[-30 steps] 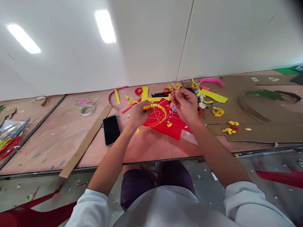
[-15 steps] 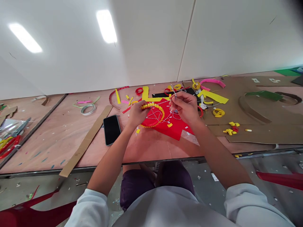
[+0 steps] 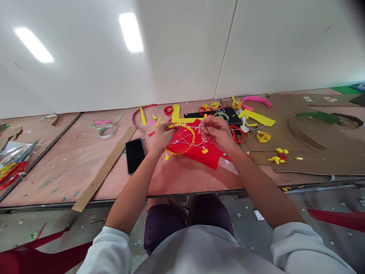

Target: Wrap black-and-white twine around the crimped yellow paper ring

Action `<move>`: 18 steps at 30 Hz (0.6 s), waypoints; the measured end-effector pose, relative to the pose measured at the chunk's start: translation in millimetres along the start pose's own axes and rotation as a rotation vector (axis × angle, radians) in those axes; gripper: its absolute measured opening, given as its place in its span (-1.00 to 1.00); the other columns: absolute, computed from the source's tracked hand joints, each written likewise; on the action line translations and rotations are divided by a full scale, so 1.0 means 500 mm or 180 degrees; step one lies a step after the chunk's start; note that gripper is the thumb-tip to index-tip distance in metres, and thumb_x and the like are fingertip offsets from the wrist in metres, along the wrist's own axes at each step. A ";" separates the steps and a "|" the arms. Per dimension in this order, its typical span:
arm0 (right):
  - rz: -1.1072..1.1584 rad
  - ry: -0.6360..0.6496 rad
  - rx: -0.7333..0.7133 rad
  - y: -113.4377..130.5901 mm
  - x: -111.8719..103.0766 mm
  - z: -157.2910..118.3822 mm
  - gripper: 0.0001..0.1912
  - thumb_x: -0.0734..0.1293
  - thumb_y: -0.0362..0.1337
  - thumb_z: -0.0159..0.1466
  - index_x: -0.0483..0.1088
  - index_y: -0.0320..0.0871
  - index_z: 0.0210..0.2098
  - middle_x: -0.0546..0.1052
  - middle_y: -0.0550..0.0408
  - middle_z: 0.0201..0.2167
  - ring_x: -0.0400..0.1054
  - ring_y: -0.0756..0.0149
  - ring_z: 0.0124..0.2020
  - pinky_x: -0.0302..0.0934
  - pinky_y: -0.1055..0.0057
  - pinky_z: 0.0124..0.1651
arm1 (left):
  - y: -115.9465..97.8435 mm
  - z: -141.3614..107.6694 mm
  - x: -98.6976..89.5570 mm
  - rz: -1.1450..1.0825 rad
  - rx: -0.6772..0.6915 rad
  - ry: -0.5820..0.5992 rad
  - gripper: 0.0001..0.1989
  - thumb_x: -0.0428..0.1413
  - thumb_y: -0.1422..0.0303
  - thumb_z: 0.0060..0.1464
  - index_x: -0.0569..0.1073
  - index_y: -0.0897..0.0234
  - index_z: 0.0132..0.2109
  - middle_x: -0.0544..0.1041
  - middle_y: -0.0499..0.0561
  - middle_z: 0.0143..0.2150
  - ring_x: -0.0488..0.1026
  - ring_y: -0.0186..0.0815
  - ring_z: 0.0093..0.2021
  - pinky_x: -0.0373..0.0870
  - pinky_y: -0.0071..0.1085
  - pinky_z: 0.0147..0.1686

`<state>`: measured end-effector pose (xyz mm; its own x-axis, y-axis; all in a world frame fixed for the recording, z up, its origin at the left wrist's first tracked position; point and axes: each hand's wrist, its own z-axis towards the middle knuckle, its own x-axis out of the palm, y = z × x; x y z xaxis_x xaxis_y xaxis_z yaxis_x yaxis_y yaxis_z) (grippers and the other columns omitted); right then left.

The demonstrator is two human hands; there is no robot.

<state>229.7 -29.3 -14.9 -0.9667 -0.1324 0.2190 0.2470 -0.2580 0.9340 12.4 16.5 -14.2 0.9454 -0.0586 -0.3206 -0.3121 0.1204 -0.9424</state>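
A yellow ring (image 3: 194, 137) with a knobbly, braided-looking edge hangs from my left hand (image 3: 163, 136), whose fingers are closed on its upper left side. Black-and-white string (image 3: 194, 126) runs from the ring to my right hand (image 3: 216, 131), where the fingers pinch it. Both hands are raised over a red sheet (image 3: 209, 161), and more of the string lies in loose loops on that sheet. Red-handled scissors (image 3: 238, 134) rest just right of my right hand.
A phone (image 3: 135, 156) and a long cardboard strip (image 3: 105, 167) lie left of my hands, with a tape roll (image 3: 107, 131) farther left. Yellow rolled strips (image 3: 263, 137) and small yellow and red pieces (image 3: 278, 156) sit on brown cardboard (image 3: 319, 160) at the right.
My right hand has lowered slightly and shifted, uncovering more of the red scissors handles. The yellow ring and my left hand have moved a little to the left.
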 end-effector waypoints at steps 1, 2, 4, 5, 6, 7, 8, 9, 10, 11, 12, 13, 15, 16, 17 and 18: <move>0.0007 0.0081 0.0075 0.000 0.002 -0.001 -0.73 0.56 -0.16 0.08 0.47 -0.12 -0.34 0.56 0.17 -0.49 0.34 0.45 -0.61 0.19 0.45 -0.51 | -0.005 -0.002 -0.001 0.0000 -0.0037 -0.0008 -0.93 0.17 0.40 0.01 0.50 0.28 -0.42 0.44 -0.08 -0.47 0.29 -0.40 -0.47 0.16 -0.44 -0.46; 0.0003 0.0168 0.0147 -0.001 0.004 -0.003 -0.72 0.56 -0.14 0.10 0.47 -0.13 -0.32 0.58 0.16 -0.48 0.35 0.45 -0.61 0.21 0.45 -0.50 | -0.010 -0.005 -0.002 0.0027 -0.0055 -0.0031 -0.91 0.18 0.40 0.01 0.48 0.28 -0.44 0.43 -0.09 -0.48 0.30 -0.40 -0.47 0.17 -0.44 -0.46; -0.0004 0.0374 0.0273 -0.003 0.006 -0.006 -0.70 0.56 -0.11 0.12 0.47 -0.13 -0.29 0.61 0.13 -0.46 0.37 0.44 -0.61 0.25 0.44 -0.49 | -0.019 -0.009 -0.004 0.0140 -0.0015 -0.0117 -0.86 0.18 0.41 0.02 0.44 0.28 -0.48 0.42 -0.08 -0.50 0.32 -0.38 -0.45 0.19 -0.43 -0.43; -0.0015 0.0489 0.0324 -0.005 0.007 -0.008 -0.69 0.56 -0.10 0.13 0.47 -0.13 -0.28 0.62 0.12 -0.45 0.39 0.43 -0.59 0.27 0.44 -0.48 | -0.023 -0.011 -0.004 0.0206 0.0035 -0.0163 -0.84 0.17 0.41 0.02 0.43 0.28 -0.50 0.41 -0.08 -0.51 0.33 -0.37 -0.43 0.20 -0.43 -0.42; -0.0048 0.0614 0.0366 -0.006 0.009 -0.010 -0.69 0.55 -0.09 0.15 0.48 -0.13 -0.27 0.63 0.11 -0.43 0.41 0.42 -0.58 0.30 0.43 -0.46 | -0.026 -0.012 -0.005 0.0266 0.0093 -0.0207 -0.84 0.17 0.42 0.02 0.42 0.28 -0.50 0.41 -0.08 -0.51 0.35 -0.36 -0.42 0.21 -0.43 -0.40; -0.0103 0.0743 0.0395 -0.006 0.010 -0.012 -0.70 0.55 -0.09 0.16 0.48 -0.14 -0.28 0.64 0.10 -0.41 0.44 0.40 -0.55 0.33 0.43 -0.44 | -0.028 -0.013 -0.006 0.0318 0.0147 -0.0240 -0.84 0.16 0.43 0.02 0.43 0.27 -0.50 0.40 -0.08 -0.52 0.36 -0.34 -0.40 0.22 -0.42 -0.38; -0.0173 0.0874 0.0410 -0.006 0.013 -0.014 -0.71 0.54 -0.10 0.17 0.49 -0.14 -0.28 0.64 0.10 -0.41 0.48 0.38 -0.53 0.35 0.42 -0.41 | -0.030 -0.013 -0.006 0.0362 0.0189 -0.0259 -0.86 0.15 0.44 0.02 0.44 0.27 -0.49 0.41 -0.07 -0.52 0.37 -0.33 -0.39 0.23 -0.42 -0.37; -0.0253 0.0994 0.0416 -0.005 0.015 -0.016 -0.73 0.54 -0.11 0.19 0.50 -0.15 -0.28 0.63 0.11 -0.41 0.50 0.36 -0.50 0.37 0.41 -0.39 | -0.031 -0.013 -0.007 0.0397 0.0210 -0.0262 -0.87 0.15 0.44 0.02 0.46 0.27 -0.48 0.41 -0.07 -0.52 0.38 -0.32 -0.38 0.24 -0.41 -0.36; -0.0326 0.1103 0.0418 -0.003 0.018 -0.019 -0.75 0.53 -0.12 0.21 0.50 -0.15 -0.28 0.62 0.12 -0.42 0.52 0.35 -0.49 0.38 0.41 -0.36 | -0.032 -0.013 -0.007 0.0423 0.0216 -0.0261 -0.88 0.14 0.45 0.02 0.47 0.26 -0.47 0.42 -0.07 -0.51 0.39 -0.31 -0.38 0.25 -0.41 -0.36; -0.0377 0.1203 0.0429 -0.002 0.021 -0.021 -0.78 0.51 -0.14 0.22 0.51 -0.15 -0.28 0.60 0.14 -0.44 0.53 0.34 -0.49 0.38 0.41 -0.35 | -0.032 -0.012 -0.008 0.0439 0.0215 -0.0260 -0.89 0.13 0.45 0.01 0.48 0.26 -0.46 0.43 -0.07 -0.51 0.39 -0.31 -0.38 0.25 -0.40 -0.36; -0.0394 0.1279 0.0453 -0.001 0.024 -0.022 -0.80 0.50 -0.16 0.23 0.52 -0.15 -0.28 0.59 0.15 -0.46 0.53 0.34 -0.49 0.38 0.41 -0.34 | -0.031 -0.011 -0.008 0.0446 0.0219 -0.0276 -0.89 0.13 0.45 0.01 0.49 0.25 -0.46 0.43 -0.07 -0.50 0.39 -0.30 -0.38 0.26 -0.40 -0.36; -0.0388 0.1343 0.0498 -0.001 0.026 -0.024 -0.83 0.49 -0.19 0.23 0.53 -0.15 -0.27 0.59 0.15 -0.46 0.54 0.33 -0.49 0.39 0.41 -0.34 | -0.029 -0.010 -0.008 0.0444 0.0233 -0.0300 -0.90 0.13 0.45 0.01 0.48 0.25 -0.46 0.44 -0.07 -0.49 0.40 -0.30 -0.37 0.26 -0.39 -0.36; -0.0319 0.1402 0.0599 -0.004 0.028 -0.025 -0.88 0.47 -0.24 0.23 0.55 -0.16 -0.27 0.59 0.14 -0.44 0.54 0.32 -0.48 0.39 0.40 -0.35 | -0.024 -0.006 -0.008 0.0405 0.0280 -0.0373 -0.90 0.13 0.45 -0.01 0.46 0.24 -0.46 0.43 -0.07 -0.49 0.40 -0.30 -0.36 0.27 -0.39 -0.36; -0.0244 0.1403 0.0634 -0.007 0.027 -0.025 -0.89 0.45 -0.26 0.23 0.57 -0.16 -0.27 0.59 0.13 -0.43 0.54 0.31 -0.47 0.40 0.39 -0.35 | -0.021 -0.004 -0.009 0.0379 0.0299 -0.0413 -0.90 0.13 0.45 -0.02 0.45 0.24 -0.47 0.43 -0.07 -0.49 0.39 -0.30 -0.36 0.26 -0.39 -0.36; -0.0152 0.1382 0.0652 -0.010 0.026 -0.025 -0.90 0.44 -0.28 0.22 0.58 -0.16 -0.27 0.59 0.12 -0.43 0.54 0.31 -0.46 0.40 0.39 -0.35 | -0.018 -0.002 -0.009 0.0351 0.0302 -0.0444 -0.91 0.12 0.45 -0.02 0.44 0.25 -0.47 0.42 -0.08 -0.49 0.38 -0.31 -0.36 0.25 -0.39 -0.36; -0.0063 0.1359 0.0642 -0.013 0.025 -0.025 -0.89 0.43 -0.29 0.21 0.59 -0.16 -0.27 0.59 0.13 -0.43 0.54 0.31 -0.46 0.40 0.38 -0.35 | -0.015 0.000 -0.009 0.0313 0.0281 -0.0466 -0.91 0.12 0.45 -0.03 0.44 0.25 -0.47 0.41 -0.08 -0.49 0.37 -0.32 -0.37 0.23 -0.40 -0.37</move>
<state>216.9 -41.0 -21.8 -0.8465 -0.5220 0.1046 0.1701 -0.0790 0.9823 10.7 15.8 -5.8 0.9163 0.1018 -0.3873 -0.4003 0.2053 -0.8931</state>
